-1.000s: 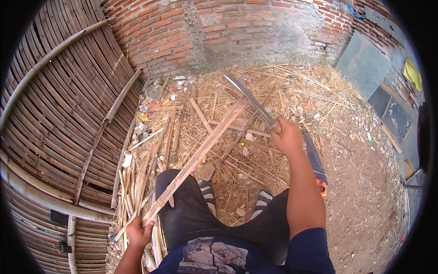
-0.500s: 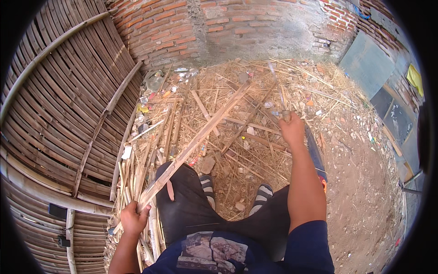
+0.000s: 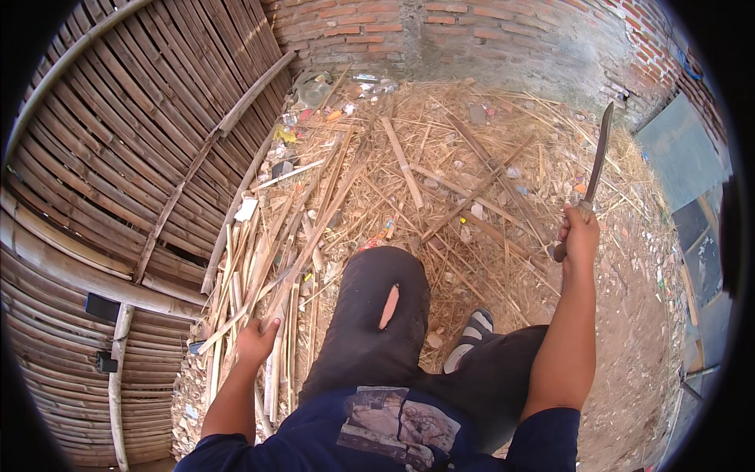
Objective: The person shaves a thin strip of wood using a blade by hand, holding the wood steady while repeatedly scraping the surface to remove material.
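Below brick wall [image 3: 503, 47], straw-littered ground [image 3: 621, 338]; right hand [image 3: 580, 236] grips machete [image 3: 600, 157]; left hand [image 3: 255, 342] by wooden strips [image 3: 297, 271], grip unclear.

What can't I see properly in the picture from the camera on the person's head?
In the head view:
The left foot: hidden behind the raised left knee.
The knife handle: mostly covered by the right hand.
The left hand: its fingertips are hidden underneath, so its grip is unclear.
The dark thing at far right: cut off by the round edge.
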Available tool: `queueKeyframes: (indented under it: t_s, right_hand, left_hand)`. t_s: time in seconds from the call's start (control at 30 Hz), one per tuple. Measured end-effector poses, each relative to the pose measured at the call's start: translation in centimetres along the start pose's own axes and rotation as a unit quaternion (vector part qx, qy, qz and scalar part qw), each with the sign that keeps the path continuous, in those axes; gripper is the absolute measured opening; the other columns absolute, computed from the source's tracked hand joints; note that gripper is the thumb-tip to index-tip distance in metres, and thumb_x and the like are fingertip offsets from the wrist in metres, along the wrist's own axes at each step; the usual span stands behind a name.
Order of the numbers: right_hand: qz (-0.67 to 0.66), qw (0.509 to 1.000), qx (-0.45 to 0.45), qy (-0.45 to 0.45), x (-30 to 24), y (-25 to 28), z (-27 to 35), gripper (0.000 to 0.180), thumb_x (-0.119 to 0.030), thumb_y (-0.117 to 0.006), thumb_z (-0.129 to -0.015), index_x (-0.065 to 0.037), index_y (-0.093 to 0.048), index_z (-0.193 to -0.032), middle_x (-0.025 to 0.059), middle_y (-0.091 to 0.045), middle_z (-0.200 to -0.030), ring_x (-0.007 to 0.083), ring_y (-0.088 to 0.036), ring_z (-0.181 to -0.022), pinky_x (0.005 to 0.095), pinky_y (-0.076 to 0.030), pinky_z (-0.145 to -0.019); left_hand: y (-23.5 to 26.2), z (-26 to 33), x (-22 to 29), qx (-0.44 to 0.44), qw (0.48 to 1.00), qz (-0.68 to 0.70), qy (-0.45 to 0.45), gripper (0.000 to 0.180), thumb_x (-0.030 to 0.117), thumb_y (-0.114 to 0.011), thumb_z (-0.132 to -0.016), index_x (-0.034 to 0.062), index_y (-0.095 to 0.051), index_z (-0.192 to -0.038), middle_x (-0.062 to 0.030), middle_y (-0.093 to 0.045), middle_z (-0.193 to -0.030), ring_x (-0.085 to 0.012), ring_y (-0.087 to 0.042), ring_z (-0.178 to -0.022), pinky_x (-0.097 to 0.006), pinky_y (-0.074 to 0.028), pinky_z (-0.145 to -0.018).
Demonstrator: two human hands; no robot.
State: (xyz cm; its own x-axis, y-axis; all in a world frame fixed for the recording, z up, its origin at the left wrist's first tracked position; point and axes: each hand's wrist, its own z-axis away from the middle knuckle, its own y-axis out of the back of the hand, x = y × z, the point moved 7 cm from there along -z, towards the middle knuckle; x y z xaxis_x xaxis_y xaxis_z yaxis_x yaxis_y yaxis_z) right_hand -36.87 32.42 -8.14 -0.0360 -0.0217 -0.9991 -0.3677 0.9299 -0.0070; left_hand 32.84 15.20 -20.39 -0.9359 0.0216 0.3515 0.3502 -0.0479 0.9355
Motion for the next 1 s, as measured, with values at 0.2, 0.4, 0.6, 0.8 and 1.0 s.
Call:
queueKeyframes:
  t_s: [0.2,0.4,0.6,0.8,1.0]
  right_hand:
    - [0.039,0.998,-0.033,0.025,-4.2,-0.1,2.5,0.021,-0.023,-0.072,-0.089,-0.009,-0.056,-0.089,-0.0026,-0.05,-0.067,0.0079,-0.047,-0.053,0.0235,-0.037,-0.047]
    - [0.06,0.998,-0.025,0.025,-3.6,-0.4,1.6,0.019,-0.022,-0.069,-0.092,-0.011,-0.054,-0.093,-0.0023,-0.05,-0.068,0.0074,-0.047,-0.052,0.0229,-0.039,-0.048]
    - [0.034,0.999,-0.014,-0.026,-0.2,-2.2,-0.2,0.019,-0.022,-0.07,-0.091,-0.011,-0.055,-0.091,-0.0026,-0.051,-0.068,0.0079,-0.048,-0.054,0.0233,-0.039,-0.049]
    - [0.08,0.994,-0.037,-0.06,1.0,-5.8,-0.5,0.019,-0.021,-0.069,-0.091,-0.011,-0.053,-0.088,-0.003,-0.05,-0.068,0.0078,-0.047,-0.054,0.022,-0.038,-0.049]
    - [0.061,0.993,-0.051,-0.083,0.3,-7.3,-0.3,0.021,-0.023,-0.07,-0.09,-0.01,-0.053,-0.09,-0.0019,-0.051,-0.07,0.0084,-0.048,-0.055,0.0228,-0.038,-0.051]
  left_hand:
    - [-4.8,-0.7,-1.8,-0.054,0.996,0.028,0.072,0.068,0.065,-0.065,-0.084,-0.0026,-0.07,-0.092,-0.0241,-0.07,-0.082,-0.0397,-0.069,-0.082,-0.047,-0.053,-0.077]
    - [-8.6,-11.0,3.8,-0.048,0.993,0.088,0.063,0.072,0.067,-0.064,-0.083,-0.0031,-0.069,-0.099,-0.0252,-0.07,-0.089,-0.0385,-0.069,-0.087,-0.046,-0.051,-0.08]
    - [-10.7,-22.9,16.6,-0.019,0.98,0.195,0.017,0.076,0.058,-0.071,-0.082,-0.0034,-0.058,-0.125,-0.0248,-0.068,-0.107,-0.0381,-0.066,-0.103,-0.044,-0.049,-0.093]
    - [-15.4,-28.6,20.6,0.003,0.986,0.07,-0.152,0.084,0.056,-0.073,-0.081,-0.0055,-0.051,-0.134,-0.0278,-0.059,-0.126,-0.039,-0.058,-0.119,-0.045,-0.047,-0.1]
    - [-21.4,-31.3,29.4,-0.321,0.905,-0.003,-0.279,0.068,0.058,-0.068,-0.085,-0.0012,-0.065,-0.119,-0.0232,-0.065,-0.119,-0.0361,-0.062,-0.113,-0.044,-0.048,-0.097]
